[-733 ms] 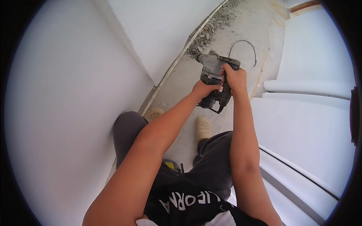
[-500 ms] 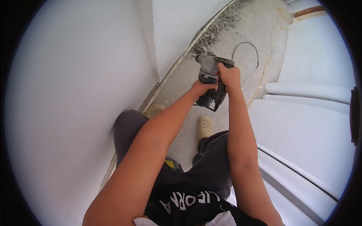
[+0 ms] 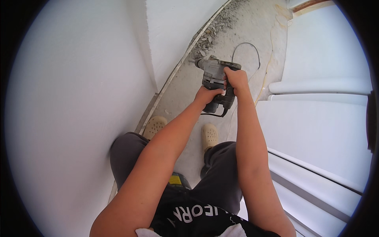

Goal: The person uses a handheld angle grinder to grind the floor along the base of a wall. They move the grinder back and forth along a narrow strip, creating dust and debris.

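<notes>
A dusty grey and black rotary hammer drill [image 3: 215, 71] is held out in front of me in both hands. Its nose points left, toward the foot of the white wall, where the broken rubble [image 3: 205, 39] lies. My right hand [image 3: 236, 79] is wrapped round the rear handle. Lower on the tool, my left hand [image 3: 208, 96] grips the body beside the handle; part of its fingers is hidden behind the drill. A black cord [image 3: 215, 115] leaves the bottom of the handle.
A white wall [image 3: 79, 98] rises close on my left, with a thin raised strip [image 3: 179, 65] along its foot. White panels [image 3: 323, 126] stand at the right. A loop of dark cable [image 3: 258, 55] lies on the dusty concrete floor [image 3: 260, 23]. My feet wear beige clogs [image 3: 210, 135].
The view has shifted a little, and the drill now sits slightly further left, its nose nearer the strip at the wall. Both hands keep their grip.
</notes>
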The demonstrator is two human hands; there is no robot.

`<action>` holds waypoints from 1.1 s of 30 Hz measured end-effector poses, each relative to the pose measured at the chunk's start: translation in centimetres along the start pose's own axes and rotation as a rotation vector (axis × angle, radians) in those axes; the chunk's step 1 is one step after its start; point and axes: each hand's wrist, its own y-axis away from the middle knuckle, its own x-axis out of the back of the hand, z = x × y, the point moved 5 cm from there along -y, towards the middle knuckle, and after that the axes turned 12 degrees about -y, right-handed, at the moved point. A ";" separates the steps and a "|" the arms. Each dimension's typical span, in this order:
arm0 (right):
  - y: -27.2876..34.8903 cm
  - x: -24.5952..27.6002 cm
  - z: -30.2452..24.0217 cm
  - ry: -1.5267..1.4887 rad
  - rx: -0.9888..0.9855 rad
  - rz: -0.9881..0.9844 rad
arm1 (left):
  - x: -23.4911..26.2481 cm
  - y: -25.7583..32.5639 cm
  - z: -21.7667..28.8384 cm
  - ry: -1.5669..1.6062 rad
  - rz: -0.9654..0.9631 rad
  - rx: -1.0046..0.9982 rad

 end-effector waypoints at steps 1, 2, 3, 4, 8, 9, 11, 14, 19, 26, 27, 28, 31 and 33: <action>-0.1 -0.1 0.0 -0.011 -0.001 -0.005 | 0.2 -0.3 0.0 -0.023 0.012 -0.002; -0.2 -0.2 -0.2 -0.011 0.003 0.000 | 0.5 -0.6 0.2 -0.046 0.025 -0.002; -0.3 -0.3 -0.2 -0.049 -0.015 0.018 | 0.8 -0.9 0.3 -0.066 0.024 0.000; -0.2 -0.2 -0.3 -0.093 -0.016 0.030 | 1.0 -1.0 0.6 -0.087 0.027 -0.001; 0.6 -0.5 -0.9 -0.105 0.000 0.018 | 1.5 -0.3 1.1 -0.182 0.017 0.101; 1.0 -0.7 -1.0 -0.077 -0.005 -0.001 | 1.3 0.2 1.3 -0.118 0.001 0.076; 1.5 -0.9 -1.8 -0.021 -0.005 -0.023 | 1.0 0.9 2.0 0.025 -0.030 0.006; 2.3 -1.7 -3.2 0.110 0.075 -0.028 | 0.6 1.6 1.9 0.210 0.001 -0.003; 1.9 -2.0 -4.0 0.151 0.111 -0.039 | 0.2 1.0 1.2 0.147 0.067 0.090; -0.5 -2.7 -4.3 0.465 0.229 -0.120 | 0.2 -0.5 0.4 0.044 0.069 0.089; -0.7 -2.9 -4.6 0.575 0.263 -0.118 | -0.1 -0.6 0.3 0.073 0.087 0.094; -1.0 -3.1 -5.1 0.606 0.282 -0.139 | -0.4 -0.9 0.5 0.124 0.081 0.078; -1.1 -3.5 -6.1 0.614 0.285 -0.169 | -0.6 -0.9 0.8 0.238 0.062 0.055; -0.6 -3.7 -6.6 0.519 0.289 -0.195 | -0.4 -0.8 0.8 0.256 0.067 0.064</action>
